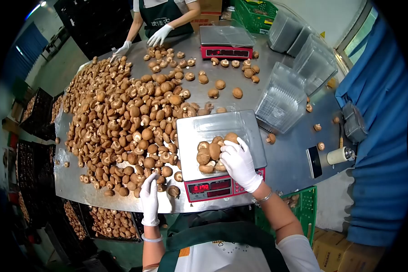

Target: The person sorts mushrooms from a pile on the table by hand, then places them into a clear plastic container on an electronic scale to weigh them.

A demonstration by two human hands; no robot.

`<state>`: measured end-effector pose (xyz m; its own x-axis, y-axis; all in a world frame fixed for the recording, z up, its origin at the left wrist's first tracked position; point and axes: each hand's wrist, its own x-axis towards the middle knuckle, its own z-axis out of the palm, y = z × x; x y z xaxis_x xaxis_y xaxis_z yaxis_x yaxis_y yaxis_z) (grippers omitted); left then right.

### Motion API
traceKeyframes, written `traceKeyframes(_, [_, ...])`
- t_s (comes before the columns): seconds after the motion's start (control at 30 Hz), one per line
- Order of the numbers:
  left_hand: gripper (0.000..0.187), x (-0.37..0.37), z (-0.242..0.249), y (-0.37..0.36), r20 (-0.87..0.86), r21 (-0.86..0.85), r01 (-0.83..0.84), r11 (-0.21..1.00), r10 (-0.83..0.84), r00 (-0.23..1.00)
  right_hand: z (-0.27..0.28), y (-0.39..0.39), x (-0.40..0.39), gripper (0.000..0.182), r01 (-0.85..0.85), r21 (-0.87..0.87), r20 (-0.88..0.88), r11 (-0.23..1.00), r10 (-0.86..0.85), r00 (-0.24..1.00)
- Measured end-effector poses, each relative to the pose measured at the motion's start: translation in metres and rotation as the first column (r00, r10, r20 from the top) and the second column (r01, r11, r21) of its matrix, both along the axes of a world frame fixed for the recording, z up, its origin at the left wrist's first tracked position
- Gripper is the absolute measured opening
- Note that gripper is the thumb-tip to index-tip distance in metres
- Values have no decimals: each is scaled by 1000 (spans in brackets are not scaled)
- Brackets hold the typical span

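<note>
Brown mushrooms (118, 113) lie in a large heap on the metal table. A red scale (254, 131) with a steel top reads about 0170, and a clear plastic tray (240, 129) on it holds several mushrooms (204, 154). My right hand (240, 165), in a white glove, is over the right side of these mushrooms, its fingers curved round a brown one at the top. At the heap's front edge is my gloved left hand (149, 197), fingers pointing up beside loose mushrooms; whether anything is between its fingertips is unclear.
Stacked clear trays (281, 97) stand at the right, near a phone (314, 162) and a light-coloured bottle (340, 156). Across the table a co-worker's gloved hands (160, 35) touch the heap beside a second red scale (226, 52). Mushroom crates (111, 222) sit below left.
</note>
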<state>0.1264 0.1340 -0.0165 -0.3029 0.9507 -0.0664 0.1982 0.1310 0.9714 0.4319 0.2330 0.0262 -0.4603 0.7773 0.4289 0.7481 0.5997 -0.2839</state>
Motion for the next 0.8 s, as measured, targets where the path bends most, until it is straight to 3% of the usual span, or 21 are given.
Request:
traceKeyframes(0.17, [29, 6, 0, 4, -90, 18, 71, 997, -69, 994, 6, -4, 0, 7, -1, -55, -92, 999, -4, 996])
traceKeyframes(0.23, [29, 6, 2, 4, -62, 0, 84, 996, -84, 995, 14, -6, 5, 6, -26, -254, -397, 967, -80, 915])
traceKeyframes(0.3, [30, 2, -1, 6, -85, -3, 92, 996, -92, 992, 46, -15, 14, 8, -147, -302, -558, 942, -50, 829])
traceKeyframes(0.37, [30, 0, 1, 5, -121, 0, 109, 994, -108, 987, 71, -26, 40, 13, -495, -540, -619, 680, 77, 781])
traceKeyframes(0.43, [29, -1, 6, 7, -107, -15, 82, 997, -83, 991, 80, -33, 51, 17, -640, -569, -544, 517, 347, 764])
traceKeyframes(0.47, [28, -1, 7, 9, -239, 4, 99, 995, -95, 966, 79, -37, 53, 16, -501, -669, -405, 548, 296, 865])
traceKeyframes(0.5, [27, 0, 8, 12, -366, 20, 114, 993, -99, 925, 76, -35, 48, 16, -501, -673, -400, 544, 302, 865])
traceKeyframes(0.57, [25, 15, 24, 23, -401, 137, 185, 973, -116, 909, 68, -33, 22, 16, -138, -462, -359, 876, -42, 932])
traceKeyframes(0.6, [24, 24, 32, 27, -379, 145, 222, 964, -154, 913, 68, -26, 6, 17, -127, -348, -398, 929, -24, 917])
traceKeyframes(0.63, [24, 33, 37, 31, -359, 155, 254, 955, -185, 915, 59, -19, -8, 24, -81, -247, -318, 966, -2, 948])
traceKeyframes(0.7, [24, 47, 39, 34, -346, 198, 398, 896, -316, 884, 53, -5, -38, 38, 80, -117, 41, 990, -76, 996])
traceKeyframes(0.73, [25, 50, 42, 34, -367, 194, 440, 877, -351, 861, 36, 2, -44, 50, 91, -152, 118, 984, -74, 990])
traceKeyframes(0.8, [30, 53, 53, 30, -323, 144, 477, 867, -415, 851, 24, 11, -48, 46, 68, -161, 102, 985, -52, 993])
